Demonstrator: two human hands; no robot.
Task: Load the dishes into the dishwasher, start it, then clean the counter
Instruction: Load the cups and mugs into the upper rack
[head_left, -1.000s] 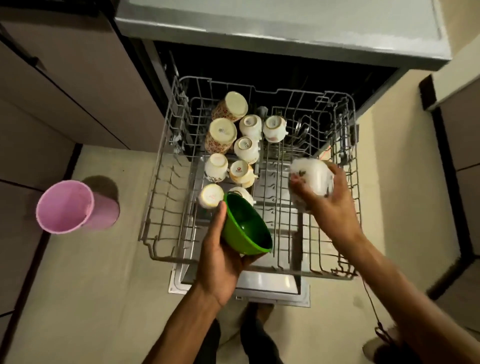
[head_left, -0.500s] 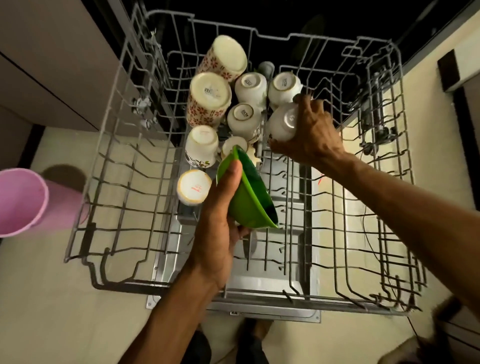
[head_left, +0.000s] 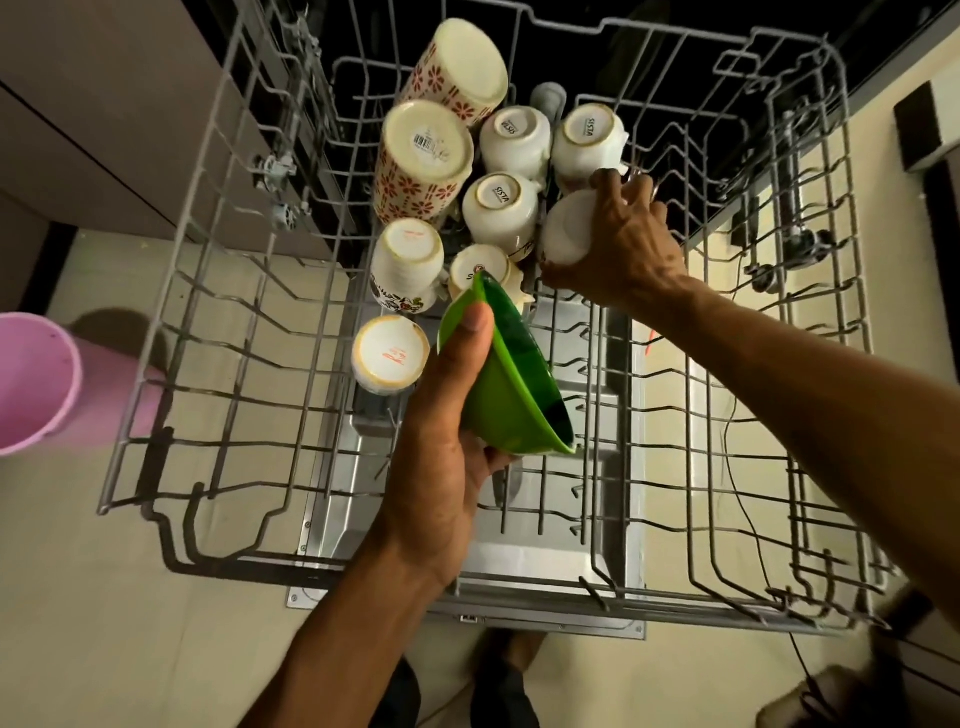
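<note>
Pale beige floor tiles (head_left: 104, 623) spread under a pulled-out grey wire dishwasher rack (head_left: 218, 332), with flat brown cabinet fronts (head_left: 104, 104) at the upper left of the frame and a matte pink plastic bucket (head_left: 31, 384) at the left edge. Glossy ceramic cups (head_left: 501, 208) stand upside down in a cluster at upper centre, two of them tall with red flower prints. The left hand (head_left: 441, 467) has its grip around a smooth green plastic bowl (head_left: 514, 395), tilted on edge over the rack's middle. The right hand (head_left: 618, 244) grasps a rounded white cup (head_left: 566, 234), pressed in beside the others.
</note>
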